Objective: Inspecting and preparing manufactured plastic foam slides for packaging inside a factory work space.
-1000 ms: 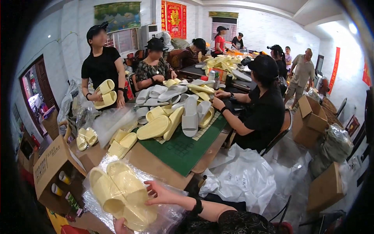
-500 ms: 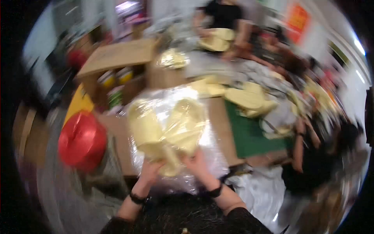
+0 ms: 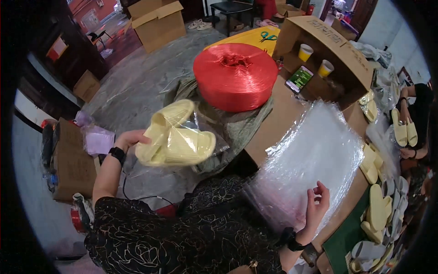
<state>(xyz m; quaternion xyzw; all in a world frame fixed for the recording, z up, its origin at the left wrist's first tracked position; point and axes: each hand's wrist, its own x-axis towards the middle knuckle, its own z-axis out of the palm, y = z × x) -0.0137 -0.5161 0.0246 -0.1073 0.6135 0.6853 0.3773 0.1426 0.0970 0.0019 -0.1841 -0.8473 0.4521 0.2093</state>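
Out to the left, my left hand (image 3: pixel 132 138) is closed on a pair of pale yellow slippers (image 3: pixel 196 145) in a clear plastic bag. The pair hangs over the floor, just left of a big red roll of plastic twine (image 3: pixel 235 84). My right hand (image 3: pixel 317 205) is empty, fingers apart and partly curled. It is over the near right part of a stack of clear plastic bags (image 3: pixel 315 150), which lies on a cardboard-covered table (image 3: pixel 270 132).
An open cardboard box (image 3: pixel 337 41) holds yellow-white cups (image 3: pixel 305 52) and a phone (image 3: pixel 299 79). Scissors (image 3: pixel 268 36) lie on a yellow surface. Loose yellow slippers (image 3: pixel 376 208) and grey ones crowd the right side. A co-worker's hand (image 3: pixel 404 112) holds yellow slippers (image 3: pixel 400 133).
The bagged slippers have gone from above the bag stack out to the left in my left hand. My right hand has let go of them. The view has swung left.
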